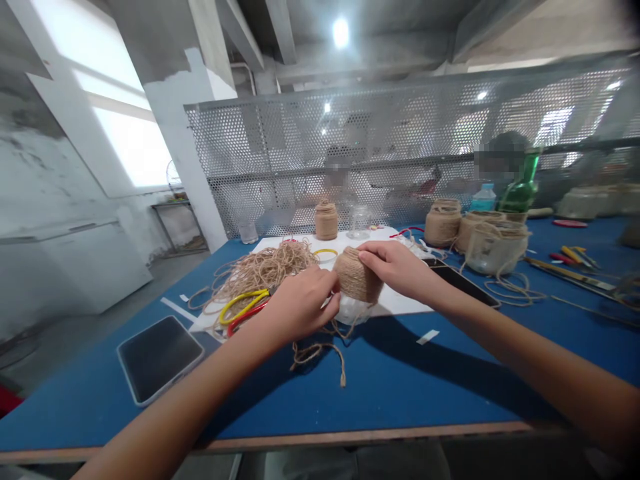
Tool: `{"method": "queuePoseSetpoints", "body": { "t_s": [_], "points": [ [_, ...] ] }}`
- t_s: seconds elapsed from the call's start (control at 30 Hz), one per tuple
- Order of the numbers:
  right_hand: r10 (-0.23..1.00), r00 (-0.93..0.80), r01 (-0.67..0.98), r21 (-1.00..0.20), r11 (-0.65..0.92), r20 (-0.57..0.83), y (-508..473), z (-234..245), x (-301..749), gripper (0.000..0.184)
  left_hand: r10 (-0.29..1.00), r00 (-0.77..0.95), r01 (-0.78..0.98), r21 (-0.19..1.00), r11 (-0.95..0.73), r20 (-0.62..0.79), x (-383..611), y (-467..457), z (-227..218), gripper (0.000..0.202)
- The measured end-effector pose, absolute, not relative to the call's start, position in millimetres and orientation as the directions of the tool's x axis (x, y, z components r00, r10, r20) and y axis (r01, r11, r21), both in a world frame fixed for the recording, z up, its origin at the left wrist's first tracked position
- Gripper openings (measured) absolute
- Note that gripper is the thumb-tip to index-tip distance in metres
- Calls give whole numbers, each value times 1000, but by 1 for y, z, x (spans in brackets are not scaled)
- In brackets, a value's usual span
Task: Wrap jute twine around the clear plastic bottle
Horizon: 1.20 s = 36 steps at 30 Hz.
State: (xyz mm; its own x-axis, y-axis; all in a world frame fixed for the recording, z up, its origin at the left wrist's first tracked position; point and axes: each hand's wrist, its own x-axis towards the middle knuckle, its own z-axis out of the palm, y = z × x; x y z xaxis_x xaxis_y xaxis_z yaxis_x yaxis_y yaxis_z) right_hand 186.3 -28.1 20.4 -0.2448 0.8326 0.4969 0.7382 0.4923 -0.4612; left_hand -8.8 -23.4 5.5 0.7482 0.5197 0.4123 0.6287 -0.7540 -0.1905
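A clear glass jar [354, 312] is tilted over the table, its upper part wrapped in rows of brown jute twine [357, 277] and its lower part bare. My right hand [393, 263] grips it from the right, with thumb and fingers on the wrapped part near the top. Against its left side, my left hand [307, 300] is closed, fingertips pressed to the jar; whether a strand lies between them is hidden. Loose twine [325, 347] trails below the jar onto the blue table. A tangled twine heap [273, 267] lies left of it, beside yellow-and-red-handled scissors [245, 307].
A phone [160, 357] lies at the left on the blue table [320, 407]. Behind stand a wrapped jar [327, 221] and a clear jar [360, 223]. Several jars [443, 223], a green bottle [523, 183] and pliers [575, 257] are right. A perforated metal screen [300, 147] borders the back.
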Motion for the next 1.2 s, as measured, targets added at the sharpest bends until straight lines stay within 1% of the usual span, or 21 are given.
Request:
{"method": "queuePoseSetpoints", "body": {
  "t_s": [0.2,0.5,0.67,0.77,0.87,1.0,1.1,1.2],
  "points": [
    [835,-244,722,-482,496,494,-28,20,187,27,491,742,643,-275,-715,458,-6,-26,2,16],
    [831,-238,718,-486,499,502,-28,20,187,27,401,760,621,-392,-679,511,-3,-22,-6,15],
    [832,-236,724,-481,495,501,-27,19,187,27,340,751,615,-414,-671,566,1,-15,-14,10],
    [834,-231,728,-479,490,502,-26,18,187,27,332,734,627,-404,-666,593,1,-11,-18,10],
    [835,-228,728,-481,488,501,-26,18,188,27,393,701,669,-357,-652,595,-1,-11,-17,9],
    [836,-233,723,-486,490,497,-26,17,189,27,541,616,764,-266,-588,572,-6,-7,-11,11],
    [836,-240,721,-486,494,494,-25,17,190,28,635,541,829,-223,-513,552,-13,3,-5,14],
    [838,-240,730,-478,489,490,-26,18,190,28,724,454,889,-210,-407,520,-23,19,-1,15]
  ]
}}
